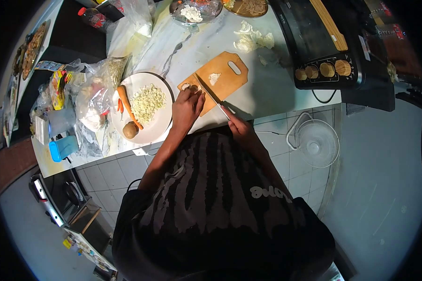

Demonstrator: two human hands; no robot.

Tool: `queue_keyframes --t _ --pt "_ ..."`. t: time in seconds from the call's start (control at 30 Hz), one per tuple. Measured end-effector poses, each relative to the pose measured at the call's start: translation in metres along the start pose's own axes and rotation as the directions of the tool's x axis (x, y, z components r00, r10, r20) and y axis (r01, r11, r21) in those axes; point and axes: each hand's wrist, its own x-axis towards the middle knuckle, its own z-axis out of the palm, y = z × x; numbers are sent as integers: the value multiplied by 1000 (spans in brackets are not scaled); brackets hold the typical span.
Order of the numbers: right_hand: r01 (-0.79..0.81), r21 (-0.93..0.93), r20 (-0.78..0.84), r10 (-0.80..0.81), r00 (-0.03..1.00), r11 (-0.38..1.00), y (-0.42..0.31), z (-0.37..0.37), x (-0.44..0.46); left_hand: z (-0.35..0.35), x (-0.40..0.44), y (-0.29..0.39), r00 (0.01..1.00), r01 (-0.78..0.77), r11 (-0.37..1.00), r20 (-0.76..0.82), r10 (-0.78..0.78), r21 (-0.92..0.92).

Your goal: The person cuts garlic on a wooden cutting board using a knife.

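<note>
On the wooden cutting board (229,86), my left hand (188,107) has its fingers curled down over a pale piece of food (186,86), mostly hidden beneath them. My right hand (239,127) grips the handle of a kitchen knife (210,92), whose blade lies along the board just right of the left fingers. A small pale slice (214,78) rests on the board beyond the blade. Left of my left hand, a white plate (150,133) holds a carrot (130,107), small red chilies (121,106), a round brown potato (130,130) and a heap of chopped pale vegetable (148,103).
Pale leafy pieces (252,38) lie on the counter (173,61) behind the board. Two plates of food, one a glass plate (211,18), stand at the back. A black electric grill (323,51) occupies the right. Plastic bags (96,100) and a blue container (64,148) crowd the left.
</note>
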Motion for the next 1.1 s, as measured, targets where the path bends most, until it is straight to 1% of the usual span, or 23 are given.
queue_keyframes --t 0.03,0.07,0.13,0.17,0.23,0.27,0.33,0.37,0.43,0.5,0.57,0.63,0.73,0.83,0.9,0.97,1.0,1.1 --pt "49 -14 -30 -49 998 999 1 2 -1 -2 1 1 998 -56 996 22 55 74" --pt "96 -31 -57 -98 994 995 2 3 -2 -2 0 1 998 -55 996 25 53 73" --pt "108 -39 -69 -110 991 993 3 5 -2 -4 -1 1 989 -111 988 112 99 108" --pt "121 -48 -82 -125 989 991 4 5 -2 -6 -2 0 989 -110 988 114 98 107" --pt "119 -58 -85 -124 989 991 3 4 -3 -12 -2 1 970 -199 965 172 170 170" --pt "119 -68 -88 -125 988 991 2 4 -4 -14 -3 1 970 -198 965 174 169 169" --pt "137 -60 -104 -143 984 989 1 5 -4 -18 -4 2 956 -212 955 246 159 206" --pt "158 -54 -121 -164 979 986 0 5 -3 -19 -5 2 956 -213 955 246 160 206" --pt "164 -56 -116 -169 979 985 2 7 -4 -21 -6 3 944 -205 952 303 131 227" --pt "165 -55 -111 -170 979 985 2 9 -4 -20 -8 2 949 -201 952 289 129 233" --pt "211 -42 -127 -215 968 977 -1 9 -2 -19 -10 2 953 -196 952 275 129 235" --pt "203 -55 -123 -209 970 978 -1 10 -2 -18 -11 2 963 -179 963 235 130 203" --pt "199 -76 -126 -207 970 977 0 11 0 -17 -13 3 967 -158 969 229 112 191" --pt "179 -76 -118 -187 975 981 2 13 -1 -14 -14 0 969 -173 964 209 131 200" --pt "162 -71 -102 -169 980 984 2 13 0 -14 -14 -1 967 -165 968 223 121 188" --pt "210 -74 -143 -219 965 975 0 15 0 -16 -13 0 965 -154 972 238 109 178" --pt "210 -74 -141 -219 966 975 -1 15 0 -17 -12 1 966 -144 975 237 102 167" --pt "191 -126 -159 -210 965 974 -1 17 1 -15 -10 0 969 -133 979 226 96 152"
